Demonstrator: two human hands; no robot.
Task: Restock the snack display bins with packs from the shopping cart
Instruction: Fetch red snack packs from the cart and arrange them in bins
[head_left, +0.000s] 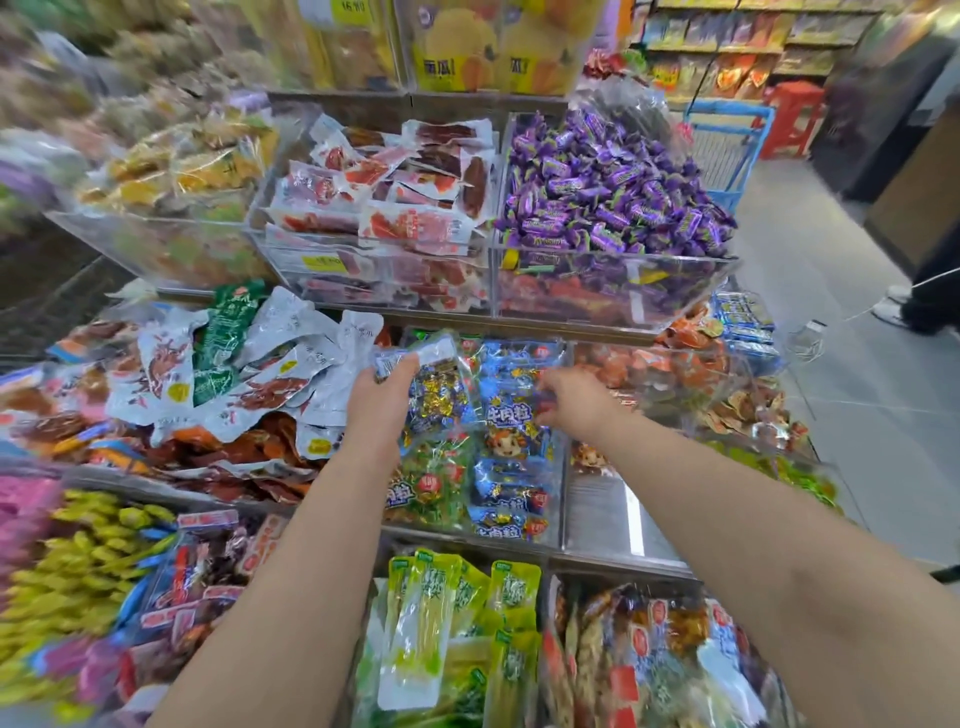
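My left hand grips a clear bag of blue and gold wrapped snacks by its top edge, above a clear middle-tier bin. That bin holds blue snack packs and green ones. My right hand reaches into the same bin, its fingers curled against a blue pack; the fingertips are blurred. A blue shopping cart stands behind the display at the upper right.
Clear bins rise in tiers: purple candies, red-and-white packs, grey and green packs, green pickle packs. An almost bare bin lies right of my hands. A person's shoes and the aisle floor are at right.
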